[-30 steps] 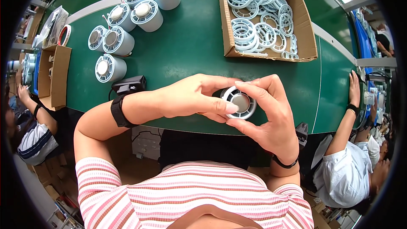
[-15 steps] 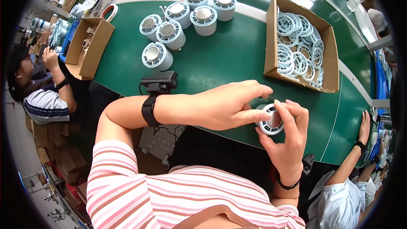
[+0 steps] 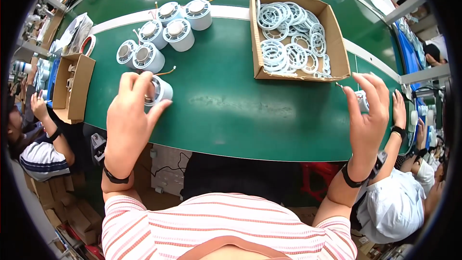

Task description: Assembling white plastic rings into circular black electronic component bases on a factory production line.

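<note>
My left hand [image 3: 130, 113] is curled around a white cylindrical motor [image 3: 164, 90] at the left of the green table. Its fingers lie over the slotted ring on top, and the thumb rests along the right side. A thin coloured wire sticks out behind it. Far to the right, my right hand [image 3: 368, 113] is bent around another white cylindrical part [image 3: 362, 100], mostly hidden by the fingers; a thin wire end shows beside the thumb. Several similar motors [image 3: 179, 36] with silver centres and wires stand upright in a cluster beyond my left hand.
An open cardboard box [image 3: 342, 65] of pale blue slotted rings [image 3: 274, 50] sits toward the back right. At the left are a smaller cardboard box [image 3: 83, 84], a tape roll [image 3: 88, 45] and a clear bin [image 3: 77, 31]. Co-workers sit on both sides; one's hand [image 3: 399, 108] lies near my right hand.
My hands, together over one motor before, are now wide apart. The left went to a motor at the left; the right moved outward to the right with a white part. The view has shifted rightward.
</note>
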`<state>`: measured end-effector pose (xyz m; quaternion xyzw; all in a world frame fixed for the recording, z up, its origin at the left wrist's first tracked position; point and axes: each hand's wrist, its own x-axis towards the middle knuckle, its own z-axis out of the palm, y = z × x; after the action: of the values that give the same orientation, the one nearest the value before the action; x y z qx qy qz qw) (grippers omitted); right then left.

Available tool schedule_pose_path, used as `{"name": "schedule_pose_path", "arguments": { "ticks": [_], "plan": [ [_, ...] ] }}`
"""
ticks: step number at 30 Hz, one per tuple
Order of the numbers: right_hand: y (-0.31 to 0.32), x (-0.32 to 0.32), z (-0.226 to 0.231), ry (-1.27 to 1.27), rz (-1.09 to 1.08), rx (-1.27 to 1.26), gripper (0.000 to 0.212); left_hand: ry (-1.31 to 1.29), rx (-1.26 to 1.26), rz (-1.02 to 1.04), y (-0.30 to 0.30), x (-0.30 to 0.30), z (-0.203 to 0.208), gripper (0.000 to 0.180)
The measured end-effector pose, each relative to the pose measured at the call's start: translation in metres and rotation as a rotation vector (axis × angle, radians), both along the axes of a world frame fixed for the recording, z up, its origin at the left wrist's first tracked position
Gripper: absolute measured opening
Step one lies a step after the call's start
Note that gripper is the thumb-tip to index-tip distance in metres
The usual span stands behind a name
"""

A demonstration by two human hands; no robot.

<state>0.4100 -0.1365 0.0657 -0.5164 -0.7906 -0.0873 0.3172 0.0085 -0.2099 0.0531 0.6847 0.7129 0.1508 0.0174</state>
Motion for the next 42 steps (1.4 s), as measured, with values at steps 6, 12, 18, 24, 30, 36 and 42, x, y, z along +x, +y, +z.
{"name": "schedule_pose_path", "arguments": {
  "ticks": [6, 12, 18, 24, 30, 36, 42],
  "plan": [
    [0.075, -0.06, -0.005, -0.087, 0.461, -0.132, 0.01, 0.09, 0.064, -0.663, 0.028, 0.061, 0.006, 0.066],
    [0.101, -0.075, -0.022, -0.111, 0.584, -0.445, 0.015, 0.028, 0.104, -0.868, 0.052, 0.087, -0.005, 0.073],
    [0.1, -0.076, -0.018, -0.04, 0.55, -0.536, 0.022, -0.066, -0.033, -1.017, 0.057, 0.083, 0.004, 0.068],
    [0.104, -0.097, -0.013, -0.108, 0.405, -0.662, 0.026, -0.114, 0.022, -1.131, 0.067, 0.086, -0.018, 0.064],
    [0.106, -0.087, -0.021, -0.047, 0.458, -0.588, 0.024, -0.262, -0.102, -1.102, 0.072, 0.087, -0.032, 0.066],
    [0.088, -0.064, 0.005, 0.074, 0.482, -0.403, 0.021, -0.151, -0.028, -0.947, 0.065, 0.084, -0.029, 0.069],
    [-0.002, -0.047, 0.009, 0.161, 0.553, -0.546, 0.025, -0.473, -0.476, -0.797, 0.067, 0.078, -0.012, 0.068]
  ]
}}
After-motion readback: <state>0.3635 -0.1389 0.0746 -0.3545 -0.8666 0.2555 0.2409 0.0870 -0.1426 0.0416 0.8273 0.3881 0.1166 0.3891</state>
